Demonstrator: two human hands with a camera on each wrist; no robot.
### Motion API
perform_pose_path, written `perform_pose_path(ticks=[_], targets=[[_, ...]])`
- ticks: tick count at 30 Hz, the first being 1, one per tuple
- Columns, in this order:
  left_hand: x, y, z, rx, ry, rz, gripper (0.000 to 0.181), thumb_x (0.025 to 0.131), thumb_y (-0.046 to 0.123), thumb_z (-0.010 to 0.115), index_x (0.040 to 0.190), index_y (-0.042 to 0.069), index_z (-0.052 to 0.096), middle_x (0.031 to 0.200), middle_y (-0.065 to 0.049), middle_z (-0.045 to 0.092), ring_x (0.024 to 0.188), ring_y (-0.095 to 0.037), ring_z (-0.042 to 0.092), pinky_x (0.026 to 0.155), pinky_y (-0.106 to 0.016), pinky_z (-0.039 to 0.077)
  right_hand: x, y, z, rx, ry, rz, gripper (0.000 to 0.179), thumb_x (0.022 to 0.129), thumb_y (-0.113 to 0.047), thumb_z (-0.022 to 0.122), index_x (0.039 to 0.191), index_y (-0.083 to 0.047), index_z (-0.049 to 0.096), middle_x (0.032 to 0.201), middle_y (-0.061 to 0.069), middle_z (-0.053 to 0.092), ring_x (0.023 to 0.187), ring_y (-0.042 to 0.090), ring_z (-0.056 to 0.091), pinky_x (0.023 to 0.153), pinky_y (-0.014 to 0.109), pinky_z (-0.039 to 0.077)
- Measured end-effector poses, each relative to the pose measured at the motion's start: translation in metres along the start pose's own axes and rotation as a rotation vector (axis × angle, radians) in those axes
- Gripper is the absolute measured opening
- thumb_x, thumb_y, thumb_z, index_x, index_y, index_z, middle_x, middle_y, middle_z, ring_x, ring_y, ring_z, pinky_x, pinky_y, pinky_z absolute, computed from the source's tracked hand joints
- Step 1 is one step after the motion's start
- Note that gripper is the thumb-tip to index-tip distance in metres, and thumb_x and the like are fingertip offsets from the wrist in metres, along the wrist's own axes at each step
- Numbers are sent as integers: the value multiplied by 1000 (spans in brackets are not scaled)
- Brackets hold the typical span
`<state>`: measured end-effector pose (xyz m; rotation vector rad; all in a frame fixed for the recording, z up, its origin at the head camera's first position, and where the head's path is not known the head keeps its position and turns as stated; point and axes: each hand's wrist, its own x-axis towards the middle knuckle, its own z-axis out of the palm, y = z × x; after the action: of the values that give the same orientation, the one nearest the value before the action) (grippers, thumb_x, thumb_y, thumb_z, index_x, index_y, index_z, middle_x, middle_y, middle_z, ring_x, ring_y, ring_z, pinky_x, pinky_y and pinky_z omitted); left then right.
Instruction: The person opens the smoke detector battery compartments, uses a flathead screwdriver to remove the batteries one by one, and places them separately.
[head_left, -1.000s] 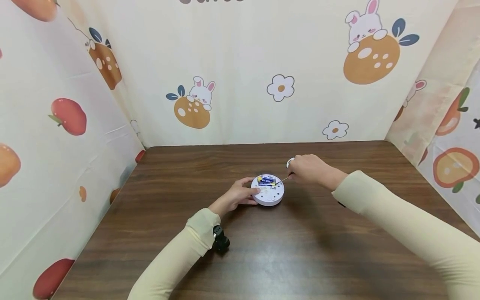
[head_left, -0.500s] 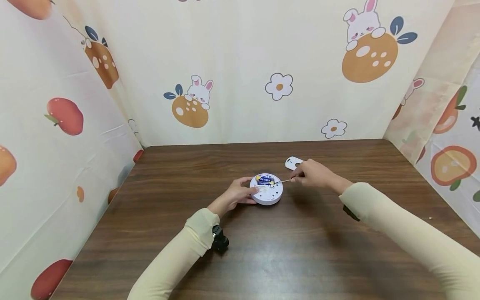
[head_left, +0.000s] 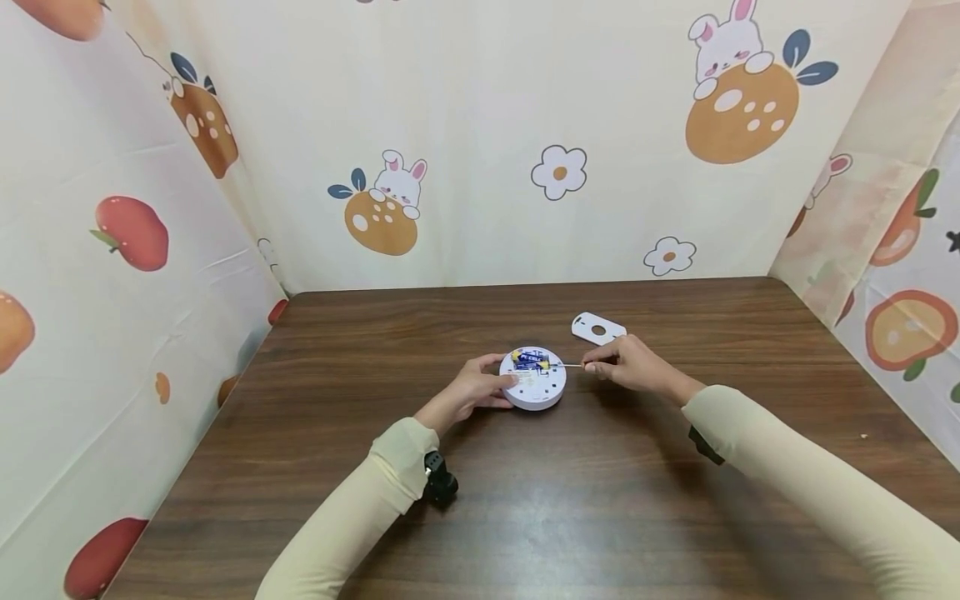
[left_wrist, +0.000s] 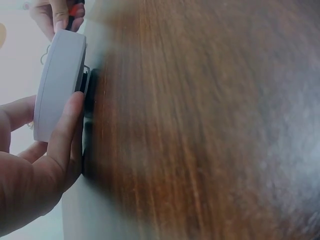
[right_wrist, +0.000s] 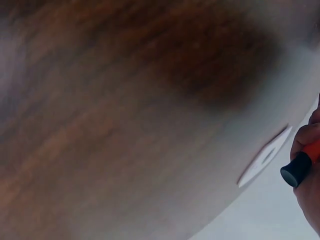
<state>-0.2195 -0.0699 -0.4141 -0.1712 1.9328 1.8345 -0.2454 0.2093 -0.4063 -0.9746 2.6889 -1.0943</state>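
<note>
My left hand (head_left: 474, 387) holds a round white smoke alarm (head_left: 542, 390) by its left side, thumb over the face and fingers underneath. In the left wrist view the smoke alarm stands close over the table, seen edge-on. A blue and yellow battery (head_left: 530, 359) lies in its open compartment. My right hand (head_left: 626, 363) grips a screwdriver (head_left: 572, 365) whose thin metal shaft points left, with the tip at the battery's right end. Its red and black handle (right_wrist: 298, 168) shows in the right wrist view, partly hidden by the fingers.
A flat white plate (head_left: 585, 326) with a round hole lies on the brown wooden table (head_left: 375, 342), just behind my right hand. Printed cloth walls (head_left: 480, 233) close off the back and both sides.
My right hand has come lower and nearer, bringing the screwdriver from a slant to nearly level and uncovering the white plate. The left hand and smoke alarm have stayed in place.
</note>
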Motion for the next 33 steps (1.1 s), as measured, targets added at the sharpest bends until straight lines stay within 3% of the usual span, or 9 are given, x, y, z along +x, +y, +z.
perform_pose_path(ticks=[8,17,33], targets=[[-1,0,1,-1,-2,10,52,91,0,62,140,6,45,94,-16,59,69,-19,62,67,-34,58,-3,7,3,124,-20,52,14,91,-6,64,98,4,72,67,3,61,59,10,51,52,23,45],[-2,0,2,0,-5,9,53,91,1,62,141,7,45,96,-16,59,70,-19,62,68,-33,58,-2,16,3,263,-83,119,17,94,-4,60,102,7,69,72,9,62,62,11,53,54,24,48],[-3,0,0,-5,-1,-2,54,91,1,63,142,8,44,93,-16,59,70,-19,62,68,-33,58,-7,5,-5,206,-67,143,17,94,-7,60,102,6,69,73,9,62,63,14,53,54,24,47]])
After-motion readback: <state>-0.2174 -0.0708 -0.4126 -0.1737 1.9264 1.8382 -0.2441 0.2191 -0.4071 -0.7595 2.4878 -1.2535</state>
